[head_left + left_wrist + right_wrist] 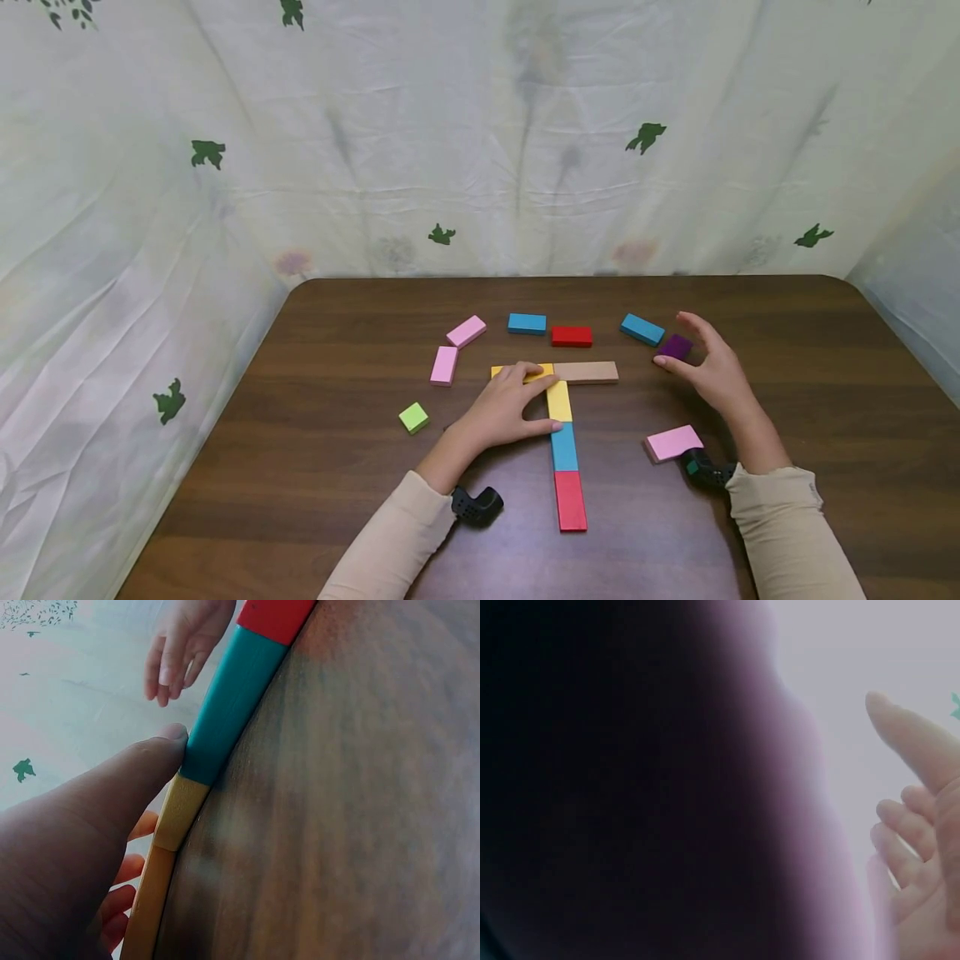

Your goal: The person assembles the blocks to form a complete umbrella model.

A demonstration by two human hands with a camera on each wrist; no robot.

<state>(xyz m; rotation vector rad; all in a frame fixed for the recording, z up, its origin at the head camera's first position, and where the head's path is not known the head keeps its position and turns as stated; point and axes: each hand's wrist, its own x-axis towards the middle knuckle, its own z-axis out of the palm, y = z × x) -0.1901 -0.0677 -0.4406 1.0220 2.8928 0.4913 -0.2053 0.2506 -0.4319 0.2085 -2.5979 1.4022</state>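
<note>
On the table, blocks lie end to end in a T: yellow (546,368) and tan (587,372) blocks across the top, then a yellow block (559,402), a blue block (565,447) and a red block (571,502) down the stem. My left hand (504,407) rests at the T's left side, fingers over the yellow blocks; its thumb (150,761) touches the blue block's edge. At the right, my right hand (718,371) has its thumb and index finger spread beside a purple block (675,347). The right wrist view shows no block between its fingers.
Behind the T lie blue (527,324) and red (572,337) blocks, with another blue block (642,330) farther right. Two pink blocks (444,366) and a green block (413,417) are at left. One pink block (672,443) lies near my right wrist.
</note>
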